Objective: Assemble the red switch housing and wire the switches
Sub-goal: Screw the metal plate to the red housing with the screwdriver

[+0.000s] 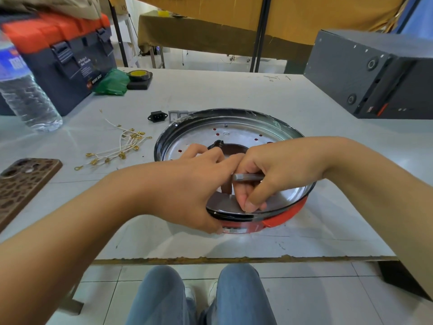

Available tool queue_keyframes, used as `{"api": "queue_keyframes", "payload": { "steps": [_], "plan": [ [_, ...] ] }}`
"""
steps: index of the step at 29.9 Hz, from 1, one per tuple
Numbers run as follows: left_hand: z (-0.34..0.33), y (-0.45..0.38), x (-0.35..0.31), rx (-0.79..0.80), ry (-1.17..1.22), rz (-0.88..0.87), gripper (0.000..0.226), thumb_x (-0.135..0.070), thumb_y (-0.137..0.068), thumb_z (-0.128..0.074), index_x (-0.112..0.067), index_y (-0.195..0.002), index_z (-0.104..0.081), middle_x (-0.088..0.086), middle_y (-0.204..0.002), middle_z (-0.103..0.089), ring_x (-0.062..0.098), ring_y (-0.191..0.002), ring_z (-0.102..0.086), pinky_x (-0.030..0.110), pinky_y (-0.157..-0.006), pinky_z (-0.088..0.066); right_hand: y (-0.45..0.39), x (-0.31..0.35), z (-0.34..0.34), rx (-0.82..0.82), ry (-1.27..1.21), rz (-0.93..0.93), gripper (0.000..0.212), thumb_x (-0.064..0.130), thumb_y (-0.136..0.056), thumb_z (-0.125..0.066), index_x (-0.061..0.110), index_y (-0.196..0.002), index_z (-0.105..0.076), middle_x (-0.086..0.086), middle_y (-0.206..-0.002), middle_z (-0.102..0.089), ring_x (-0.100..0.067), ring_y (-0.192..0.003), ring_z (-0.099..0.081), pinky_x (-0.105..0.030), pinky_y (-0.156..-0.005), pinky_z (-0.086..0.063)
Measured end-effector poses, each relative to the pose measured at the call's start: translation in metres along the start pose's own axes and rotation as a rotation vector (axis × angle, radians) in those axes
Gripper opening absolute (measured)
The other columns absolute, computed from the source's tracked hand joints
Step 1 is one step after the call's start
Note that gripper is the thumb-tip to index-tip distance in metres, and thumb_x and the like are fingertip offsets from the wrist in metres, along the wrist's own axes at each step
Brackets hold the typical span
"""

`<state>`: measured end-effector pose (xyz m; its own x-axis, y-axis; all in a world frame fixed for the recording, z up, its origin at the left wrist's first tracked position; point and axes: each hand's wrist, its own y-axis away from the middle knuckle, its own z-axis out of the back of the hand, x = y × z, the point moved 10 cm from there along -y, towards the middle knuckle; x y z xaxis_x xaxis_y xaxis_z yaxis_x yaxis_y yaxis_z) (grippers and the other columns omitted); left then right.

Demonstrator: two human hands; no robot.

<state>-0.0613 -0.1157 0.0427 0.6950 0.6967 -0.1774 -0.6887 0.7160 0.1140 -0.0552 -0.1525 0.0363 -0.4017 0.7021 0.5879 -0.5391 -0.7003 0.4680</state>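
At table centre, left hand [187, 184] braces the round red housing [284, 215] by its near rim while right hand [262, 177] grips a metal tool [248, 177] inside; slip risk—tool could skid off the fastener, switches [178, 115] and wires [117, 148] unfitted beyond.

wires [117, 146] lie left of the housing [234, 165]; switches [178, 115] behind it.

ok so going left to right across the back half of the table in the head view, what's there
water bottle → toolbox → green bag → tape roll → black power socket → rocker switches → dark grey box
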Motion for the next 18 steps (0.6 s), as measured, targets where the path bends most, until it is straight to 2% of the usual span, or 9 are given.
{"api": "queue_keyframes", "payload": {
  "steps": [2,4,6,9,10,14,18],
  "plan": [
    [0.007,-0.001,-0.006,-0.049,-0.046,-0.044,0.069,-0.06,-0.07,-0.064,-0.039,-0.124,-0.028,-0.02,-0.095,-0.035,0.009,-0.09,-0.027,0.023,-0.079,-0.02,0.0,0.0,0.002,-0.02,0.004,0.003,0.018,0.007,-0.081,-0.068,0.02,-0.069,-0.067,0.008,-0.058,-0.061,0.001,-0.058,-0.055,-0.014,-0.063,-0.043],
    [0.011,-0.002,-0.01,-0.05,-0.032,-0.071,0.065,-0.058,-0.07,-0.067,-0.035,-0.121,-0.034,-0.019,-0.096,-0.046,0.003,-0.088,-0.034,0.022,-0.084,-0.024,0.0,0.001,0.003,-0.034,0.015,0.007,0.02,0.007,-0.081,-0.068,0.022,-0.067,-0.066,0.007,-0.059,-0.062,0.003,-0.058,-0.054,-0.011,-0.063,-0.041],
    [0.011,-0.004,-0.011,-0.013,-0.003,-0.074,0.063,-0.059,-0.068,-0.069,-0.036,-0.117,-0.037,-0.02,-0.098,-0.049,-0.001,-0.091,-0.034,0.011,-0.082,-0.023,-0.001,0.0,0.002,-0.033,0.023,0.007,0.023,0.008,-0.081,-0.068,0.025,-0.066,-0.066,0.005,-0.06,-0.062,0.001,-0.058,-0.053,-0.017,-0.065,-0.041],
    [0.007,-0.007,-0.006,0.051,0.04,-0.052,0.063,-0.061,-0.065,-0.069,-0.04,-0.115,-0.037,-0.02,-0.099,-0.047,-0.015,-0.103,-0.022,0.0,-0.084,-0.018,-0.001,-0.001,0.002,-0.03,0.018,0.005,0.022,0.01,-0.082,-0.068,0.025,-0.067,-0.066,0.004,-0.061,-0.062,-0.003,-0.06,-0.053,-0.026,-0.069,-0.043],
    [0.004,-0.008,-0.004,0.07,0.046,-0.035,0.064,-0.062,-0.064,-0.069,-0.042,-0.114,-0.036,-0.02,-0.097,-0.044,-0.012,-0.102,-0.022,0.003,-0.086,-0.02,-0.001,-0.001,0.002,-0.028,0.015,0.006,0.02,0.01,-0.082,-0.068,0.024,-0.068,-0.066,0.004,-0.061,-0.062,-0.004,-0.061,-0.053,-0.027,-0.07,-0.044],
    [-0.006,-0.008,0.004,0.122,0.031,0.051,0.066,-0.062,-0.064,-0.068,-0.044,-0.117,-0.033,-0.012,-0.095,-0.038,0.011,-0.09,-0.028,0.03,-0.086,-0.039,0.0,-0.001,0.0,-0.02,-0.002,0.019,0.017,0.007,-0.082,-0.068,0.02,-0.071,-0.067,0.004,-0.06,-0.062,-0.002,-0.06,-0.054,-0.021,-0.068,-0.044],
    [-0.006,-0.01,0.001,0.092,0.067,0.03,0.059,-0.054,-0.067,-0.069,-0.039,-0.114,-0.036,-0.009,-0.097,-0.041,0.017,-0.095,-0.032,0.034,-0.094,-0.033,0.0,-0.002,0.001,-0.019,-0.002,0.026,0.017,0.009,-0.082,-0.068,0.021,-0.07,-0.067,0.001,-0.063,-0.063,-0.003,-0.061,-0.054,-0.023,-0.069,-0.045]
  ]
}}
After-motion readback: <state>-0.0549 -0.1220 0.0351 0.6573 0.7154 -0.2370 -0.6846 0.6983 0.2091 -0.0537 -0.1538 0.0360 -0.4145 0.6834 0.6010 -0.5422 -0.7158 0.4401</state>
